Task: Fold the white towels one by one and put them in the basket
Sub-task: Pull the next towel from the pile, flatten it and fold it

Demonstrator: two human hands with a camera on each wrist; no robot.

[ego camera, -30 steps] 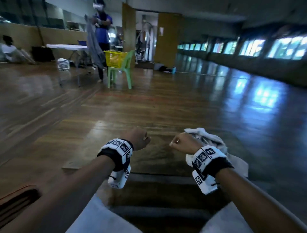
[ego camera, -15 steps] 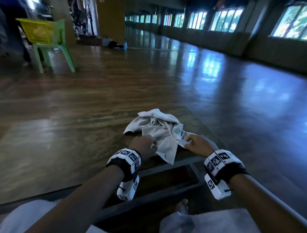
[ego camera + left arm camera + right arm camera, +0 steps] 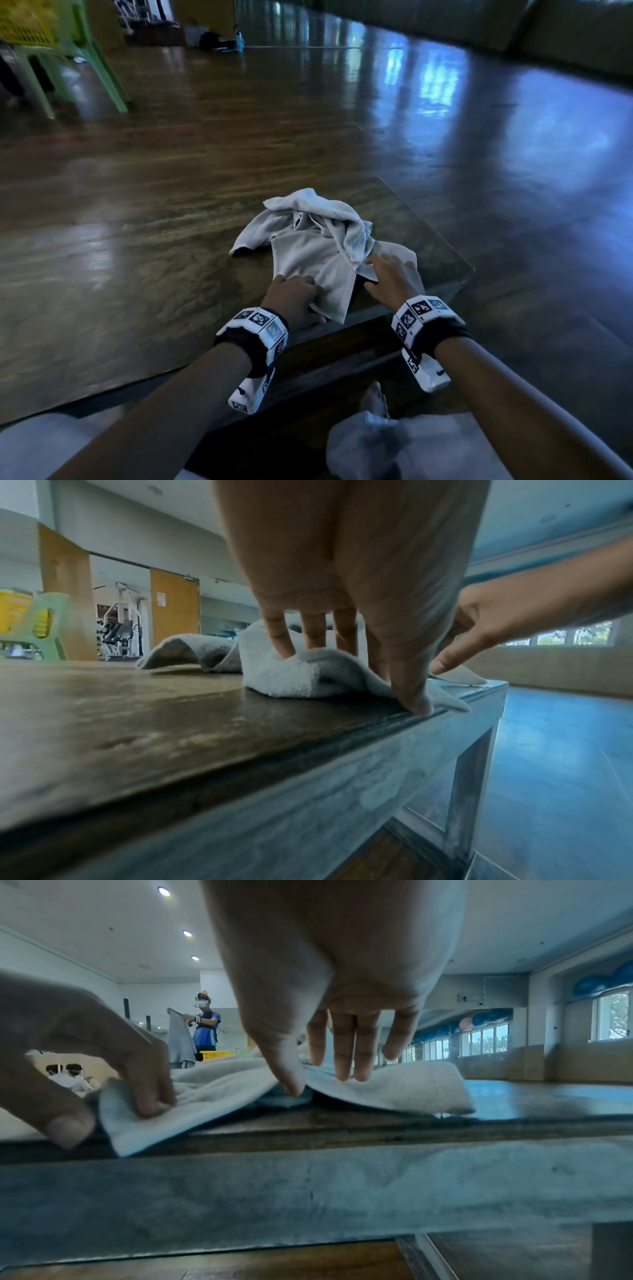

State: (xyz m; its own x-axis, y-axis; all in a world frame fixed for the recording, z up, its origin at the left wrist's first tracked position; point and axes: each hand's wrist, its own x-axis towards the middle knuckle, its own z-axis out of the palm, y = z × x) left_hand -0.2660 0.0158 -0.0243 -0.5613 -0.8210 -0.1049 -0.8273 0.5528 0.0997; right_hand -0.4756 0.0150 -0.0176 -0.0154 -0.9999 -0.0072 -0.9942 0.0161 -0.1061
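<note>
A crumpled white towel lies on the wooden table near its front right corner. My left hand is at the towel's near left corner; in the right wrist view its fingers and thumb pinch that corner at the table's front edge. My right hand rests on the towel's right part with fingers spread and fairly straight. From the right wrist, the thumb touches the cloth while the other fingers hover just above it. Seen from the left wrist, the towel bunches up under my left hand.
A yellow basket sits on a green chair far off at the back left. Another person stands there holding up a cloth. The table's right corner is just beyond the towel. My knees are below the front edge.
Both hands went from raised fists in front of me down onto the towel. The left now pinches its near corner and the right lies on its right side. The view tilted down.
</note>
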